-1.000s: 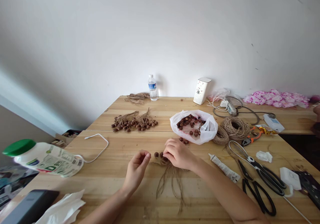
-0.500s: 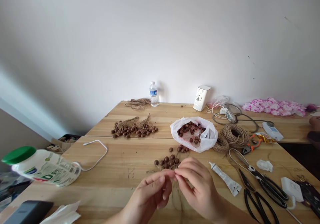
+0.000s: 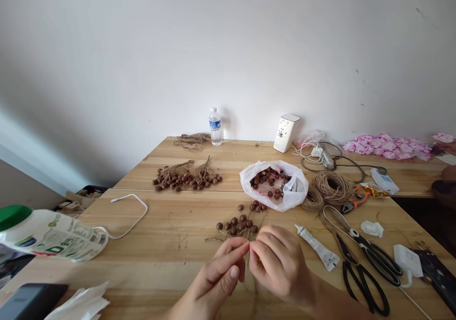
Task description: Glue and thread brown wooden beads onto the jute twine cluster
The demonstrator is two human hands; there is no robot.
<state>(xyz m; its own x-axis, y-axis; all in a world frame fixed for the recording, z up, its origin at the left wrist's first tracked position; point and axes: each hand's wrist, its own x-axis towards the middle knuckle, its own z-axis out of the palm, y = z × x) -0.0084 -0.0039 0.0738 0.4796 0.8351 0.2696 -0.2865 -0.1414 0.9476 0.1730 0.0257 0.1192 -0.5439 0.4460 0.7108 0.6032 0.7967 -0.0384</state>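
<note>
My left hand (image 3: 217, 275) and my right hand (image 3: 280, 263) meet fingertip to fingertip above the near middle of the table. Both are closed in a pinch on thin twine, which the fingers mostly hide. Just beyond them lies a loose cluster of round brown beads (image 3: 234, 221). Pale strands of twine (image 3: 213, 239) run among these beads toward my hands. Farther back, a white plastic bag (image 3: 245, 179) stands open with more brown beads in it. Two finished-looking bunches of beads on twine stems (image 3: 181, 179) lie to the left.
Twine coils (image 3: 333, 187), orange-handled pliers (image 3: 352, 201), a glue tube (image 3: 318, 248) and two pairs of scissors (image 3: 363, 282) lie on the right. A green-capped bottle (image 3: 64, 234) lies at left. A water bottle (image 3: 215, 127) and a white box (image 3: 286, 133) stand by the wall.
The right hand's fingers have curled in more tightly, with the fingertips still meeting the left's. The view has shifted slightly; a strand of twine now shows left of the beads.
</note>
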